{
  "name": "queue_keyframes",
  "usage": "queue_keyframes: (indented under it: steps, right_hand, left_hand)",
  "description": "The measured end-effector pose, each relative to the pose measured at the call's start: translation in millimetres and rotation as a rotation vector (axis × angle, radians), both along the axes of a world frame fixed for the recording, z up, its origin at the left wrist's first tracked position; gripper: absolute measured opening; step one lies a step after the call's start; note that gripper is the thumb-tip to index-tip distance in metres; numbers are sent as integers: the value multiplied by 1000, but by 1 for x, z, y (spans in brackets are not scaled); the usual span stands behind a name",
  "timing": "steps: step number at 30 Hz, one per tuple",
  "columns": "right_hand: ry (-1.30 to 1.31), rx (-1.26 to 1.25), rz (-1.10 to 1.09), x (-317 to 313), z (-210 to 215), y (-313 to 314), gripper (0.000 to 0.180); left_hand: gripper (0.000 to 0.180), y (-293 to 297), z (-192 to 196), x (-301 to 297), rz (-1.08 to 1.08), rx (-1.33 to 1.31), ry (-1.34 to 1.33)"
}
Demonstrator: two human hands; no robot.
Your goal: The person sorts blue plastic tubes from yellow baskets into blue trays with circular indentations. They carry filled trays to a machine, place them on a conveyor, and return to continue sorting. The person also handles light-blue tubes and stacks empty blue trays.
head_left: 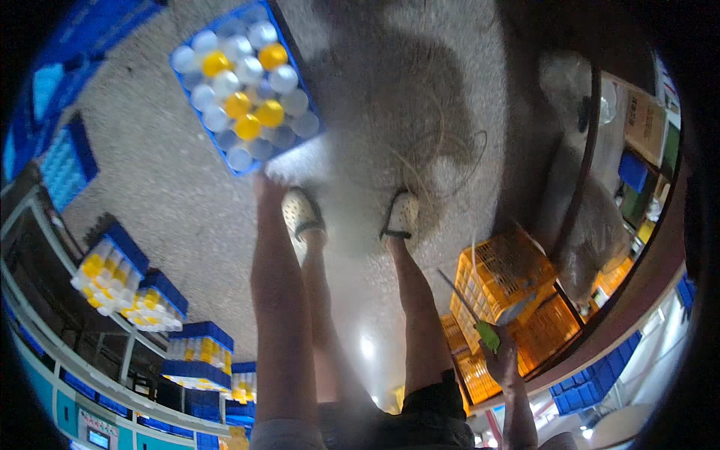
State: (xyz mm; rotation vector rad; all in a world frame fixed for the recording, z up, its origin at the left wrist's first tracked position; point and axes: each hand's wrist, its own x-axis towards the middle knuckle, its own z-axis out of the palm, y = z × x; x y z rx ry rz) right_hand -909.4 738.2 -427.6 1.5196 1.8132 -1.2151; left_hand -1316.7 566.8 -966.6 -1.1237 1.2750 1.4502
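Observation:
My left hand [270, 188] reaches forward to the near edge of a blue crate [230, 166] and appears to grip its rim; the fingers are blurred and partly hidden. White and yellow round-ended cylinders [247, 71] fill the crate in rows. At lower right, my right hand [504, 358] is closed around a thin dark-shafted tool with a green handle [488, 337]. Its shaft points forward and left, beside a stack of orange baskets [506, 274]. The exact kind of tool is unclear.
My feet in pale clogs [301, 213] stand on the grey floor behind the crate. A loose cable [457, 187] coils ahead on the right. More filled crates [112, 270] line the left side by a metal frame. Clear plastic bags [592, 247] and a cardboard box [643, 127] sit at right.

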Motion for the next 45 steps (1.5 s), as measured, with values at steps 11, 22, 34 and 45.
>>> queue_keyframes:
  steps: [11,22,34,45]
  right_hand:
    - [-109,-139,229,-131,-5,-13,38]
    - [34,-78,946,-364,103,-145,44]
    - [87,-14,1229,-355,262,-74,56]
    - [227,479,1163,-364,322,78,49]
  left_hand:
    - [47,-2,117,-60,248,-97,22]
    - [62,-185,454,-9,-623,-977,552]
    - [56,-221,622,81,-213,-920,633]
    - [14,-163,712,137,144,-591,658]
